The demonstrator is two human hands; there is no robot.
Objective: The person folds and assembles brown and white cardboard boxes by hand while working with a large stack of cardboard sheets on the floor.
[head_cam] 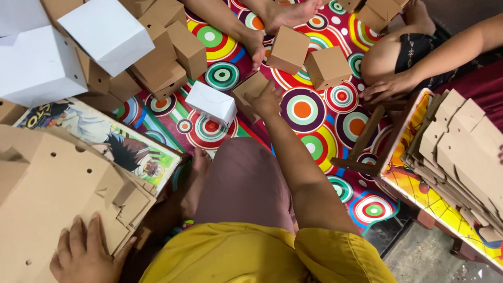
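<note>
Your right hand (266, 99) is stretched out over the ringed mat (314, 136), and its fingers are closed on a small brown folded box (250, 90). That box sits at the far tip of your hand, partly hidden by your fingers, and rests on or just above the mat; you cannot tell which. Just beside that brown box, on the side of your left arm, lies a small white box (211, 103), close to your fingers but not touching them. Beyond the brown box, further from you, two more brown cube boxes (288, 50) (327, 67) stand on the mat, apart from your hand.

Your left hand (86, 254) lies flat, fingers spread and relaxed, pressing on the near edge of a stack of flat cardboard blanks (57, 183) with punched holes. It grips nothing. That stack is well apart from the brown box, on the near side of it and off towards your left arm.

Further from you than the white box, a heap of brown boxes (162, 57) and two large white boxes (107, 34) crowd the mat's edge. Another person's hand (390, 85) rests on the mat beyond a second stack of cut cardboard (461, 147), which lies on a colourful low table (419, 194) out past your right arm from the brown box.
</note>
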